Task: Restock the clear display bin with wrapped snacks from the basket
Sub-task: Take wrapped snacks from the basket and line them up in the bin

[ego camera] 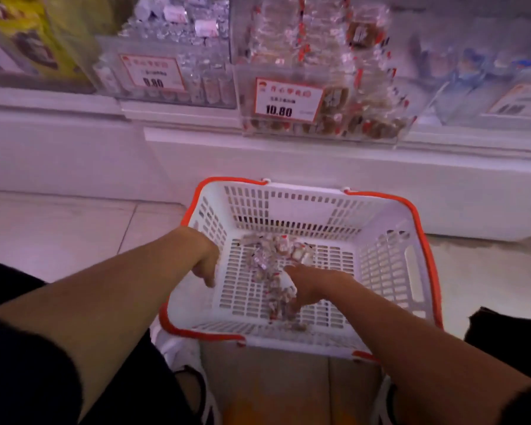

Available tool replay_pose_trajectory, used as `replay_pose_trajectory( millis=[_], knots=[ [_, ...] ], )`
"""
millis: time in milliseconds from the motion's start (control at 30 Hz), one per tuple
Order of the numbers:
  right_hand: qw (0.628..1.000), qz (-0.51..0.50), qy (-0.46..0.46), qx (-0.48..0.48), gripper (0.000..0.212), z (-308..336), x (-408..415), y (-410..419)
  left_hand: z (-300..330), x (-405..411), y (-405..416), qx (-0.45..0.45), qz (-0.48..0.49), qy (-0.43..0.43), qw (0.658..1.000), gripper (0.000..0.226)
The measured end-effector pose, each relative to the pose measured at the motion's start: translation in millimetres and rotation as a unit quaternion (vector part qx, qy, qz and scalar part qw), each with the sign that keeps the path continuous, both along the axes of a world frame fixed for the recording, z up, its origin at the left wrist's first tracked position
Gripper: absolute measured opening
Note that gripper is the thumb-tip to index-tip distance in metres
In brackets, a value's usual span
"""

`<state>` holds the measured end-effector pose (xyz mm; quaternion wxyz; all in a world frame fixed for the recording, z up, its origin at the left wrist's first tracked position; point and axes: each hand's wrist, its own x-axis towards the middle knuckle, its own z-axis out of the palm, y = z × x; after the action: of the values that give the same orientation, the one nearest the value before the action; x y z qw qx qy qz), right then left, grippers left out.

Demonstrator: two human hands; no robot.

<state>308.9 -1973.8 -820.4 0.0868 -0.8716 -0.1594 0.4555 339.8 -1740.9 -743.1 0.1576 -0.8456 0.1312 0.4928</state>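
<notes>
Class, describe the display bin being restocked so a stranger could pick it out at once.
Start at the white shelf ledge above the orange-rimmed basket. The clear display bin stands directly over the basket. Unlike its neighbours, its tag reads 10.80 and it holds brown snacks in red-edged wrappers.

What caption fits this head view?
Right hand gathers wrapped snacks in the basket; left hand holds its rim, below the display bin.

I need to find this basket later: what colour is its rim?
Orange-red rim on a white slotted basket, seen clearly in the head view.
</notes>
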Motion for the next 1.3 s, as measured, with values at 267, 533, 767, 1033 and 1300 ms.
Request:
replay_pose_trajectory(
  millis=[267,533,767,1033,1300],
  knots=[
    [0.972,0.201,-0.117,0.023,0.105,-106.9,-24.0,10.2,-99.2,8.4,-35.3,-0.196,0.226,-0.099,0.949,0.087],
    [0.960,0.208,-0.183,0.033,0.043,-129.7,-23.2,-4.1,-173.6,32.1,-62.3,-0.242,0.327,-0.113,0.907,0.109],
    [0.985,-0.037,-0.167,0.006,0.047,-133.3,4.8,-55.8,-194.1,19.0,-88.1,-0.211,0.339,-0.216,0.891,0.088],
    [0.862,-0.464,-0.062,0.194,0.050,-132.5,12.3,-56.3,-193.1,5.7,-77.7,-0.234,0.578,-0.112,0.773,0.052],
    [0.615,-0.679,0.221,0.334,0.047,-117.6,25.7,-71.1,-189.7,-10.3,-69.0,-0.230,0.671,0.134,0.692,0.011]
  ],
)
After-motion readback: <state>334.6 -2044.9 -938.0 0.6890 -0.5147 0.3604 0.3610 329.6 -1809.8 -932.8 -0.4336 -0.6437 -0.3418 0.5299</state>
